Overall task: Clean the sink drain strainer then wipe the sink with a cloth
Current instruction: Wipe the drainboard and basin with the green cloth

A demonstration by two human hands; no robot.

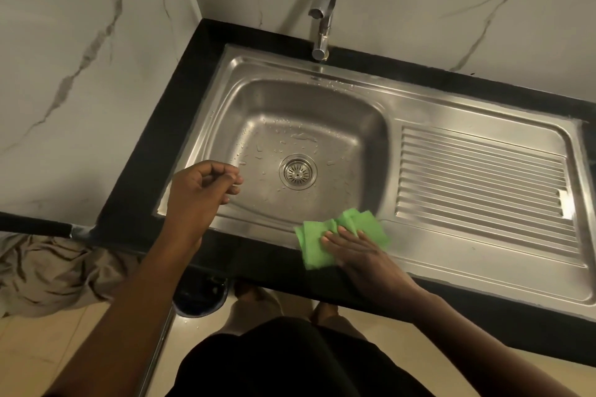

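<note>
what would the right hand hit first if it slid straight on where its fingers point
The cloth, which lies under the right hand and just ahead of its fingers. Past it comes the sink rim, then the drop into the basin; depth is unclear.

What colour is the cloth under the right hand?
The cloth is bright green; head view.

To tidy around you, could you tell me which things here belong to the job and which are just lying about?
Job: drain strainer, green cloth, steel sink.
Lying about: crumpled beige fabric, dark container, both on the floor.
</note>
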